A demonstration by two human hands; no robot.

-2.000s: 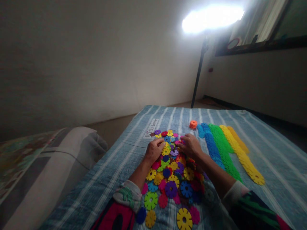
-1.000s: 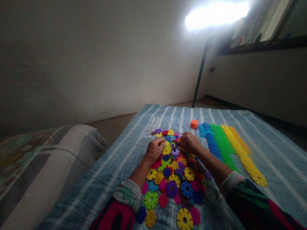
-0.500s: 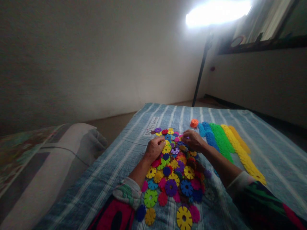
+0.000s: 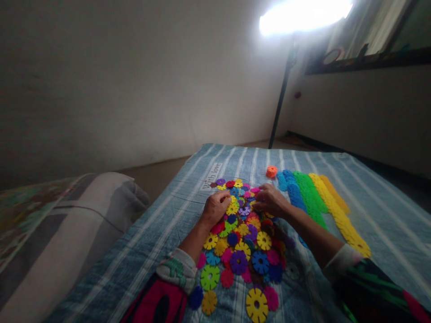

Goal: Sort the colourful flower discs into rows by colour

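Observation:
A pile of flat, notched, flower-shaped plastic discs [image 4: 239, 262] in mixed colours spreads over the striped cloth. At the pile's left edge is my left hand [image 4: 215, 210], its fingers curled closed beside some yellow discs [image 4: 232, 207]. Whatever lies between those fingertips is hidden. My right hand [image 4: 272, 200] reaches over the pile's upper right side. Its fingers are bent and somewhat apart, pointing down at the discs, and I see nothing held in them.
To the right lie overlapping rows of blue [image 4: 296, 193], green [image 4: 308, 195], yellow [image 4: 343, 222] and orange-yellow discs [image 4: 335, 195]. A short orange stack [image 4: 271, 171] stands behind my right hand. A lit lamp on a pole [image 4: 280, 103] rises past the far edge. Folded bedding [image 4: 97, 215] sits at left.
My right hand has shifted slightly down and toward the pile's middle, and its fingers have spread. My left hand stays nearly in place. The whole view has moved a little.

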